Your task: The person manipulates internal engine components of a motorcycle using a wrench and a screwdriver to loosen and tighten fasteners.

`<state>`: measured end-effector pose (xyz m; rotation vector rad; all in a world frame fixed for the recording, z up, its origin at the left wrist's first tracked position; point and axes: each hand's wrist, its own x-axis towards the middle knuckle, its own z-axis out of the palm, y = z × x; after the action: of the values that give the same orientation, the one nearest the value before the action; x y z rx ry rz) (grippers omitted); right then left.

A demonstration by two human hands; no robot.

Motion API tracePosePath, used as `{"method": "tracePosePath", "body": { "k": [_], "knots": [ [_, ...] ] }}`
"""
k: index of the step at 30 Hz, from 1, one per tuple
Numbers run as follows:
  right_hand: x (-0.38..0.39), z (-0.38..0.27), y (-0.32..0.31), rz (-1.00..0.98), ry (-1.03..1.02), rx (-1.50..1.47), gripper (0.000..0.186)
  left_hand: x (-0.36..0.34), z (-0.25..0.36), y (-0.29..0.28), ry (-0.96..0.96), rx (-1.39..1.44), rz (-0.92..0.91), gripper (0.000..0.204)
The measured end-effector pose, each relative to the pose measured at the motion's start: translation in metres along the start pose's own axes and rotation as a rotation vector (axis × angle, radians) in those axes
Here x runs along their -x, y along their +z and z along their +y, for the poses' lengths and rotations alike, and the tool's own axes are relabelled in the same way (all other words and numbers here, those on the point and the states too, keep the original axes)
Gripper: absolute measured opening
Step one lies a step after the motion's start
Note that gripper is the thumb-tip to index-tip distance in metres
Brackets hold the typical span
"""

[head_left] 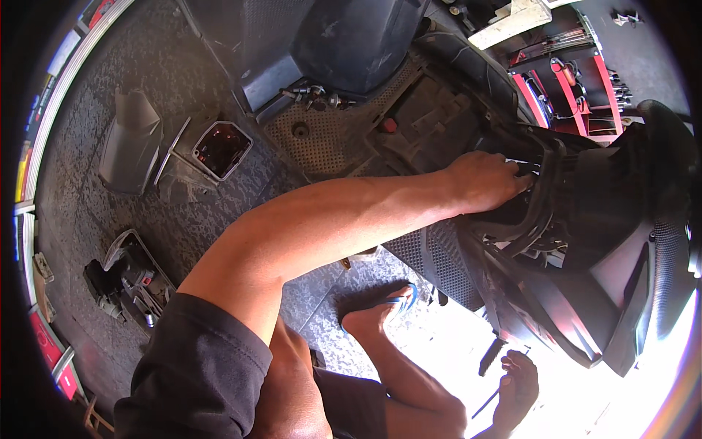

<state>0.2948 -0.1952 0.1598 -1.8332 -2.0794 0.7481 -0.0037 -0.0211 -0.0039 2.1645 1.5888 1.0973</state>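
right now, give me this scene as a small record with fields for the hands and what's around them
left hand: fingers inside an opening in the dark scooter
right hand: appears to hold a thin rod, glare nearby
footboard: small metal parts at one edge
floor: grey panel, display unit
background: red and black rack

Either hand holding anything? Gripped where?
Right hand: a thin dark rod, apparently gripped toward its upper end. Left hand: reaching into the scooter's dark front; hold can't be told.
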Motion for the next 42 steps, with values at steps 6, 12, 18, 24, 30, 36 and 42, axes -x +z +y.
{"method": "tracePosePath", "body": {
  "k": [6, 12, 18, 24, 30, 36, 42],
  "knots": [
    [0.000, 0.015, -0.001, 0.022, 0.011, 0.076, 0.067, 0.000, -0.005, 0.002, 0.003, 0.020, -0.004, 0.042],
    [0.000, 0.001, 0.003, -0.019, 0.008, 0.045, 0.064, -0.002, -0.005, 0.007, 0.023, -0.005, 0.083, 0.040],
    [-0.002, 0.004, 0.005, -0.045, 0.041, -0.060, 0.065, -0.002, -0.008, 0.005, -0.005, 0.172, 0.084, 0.031],
    [-0.004, 0.016, 0.000, -0.117, 0.047, -0.029, 0.064, -0.005, -0.003, 0.000, -0.135, 0.326, -0.026, 0.033],
    [-0.005, 0.015, -0.003, -0.171, 0.104, 0.161, 0.040, -0.003, 0.000, 0.002, -0.116, 0.326, -0.005, 0.037],
    [-0.008, 0.007, 0.000, -0.208, 0.036, 0.144, 0.039, -0.002, 0.003, 0.010, -0.067, 0.371, 0.094, 0.036],
    [-0.007, 0.007, -0.001, -0.202, 0.008, 0.156, 0.039, -0.005, 0.000, 0.008, -0.118, 0.426, 0.080, 0.038]
  ]
}}
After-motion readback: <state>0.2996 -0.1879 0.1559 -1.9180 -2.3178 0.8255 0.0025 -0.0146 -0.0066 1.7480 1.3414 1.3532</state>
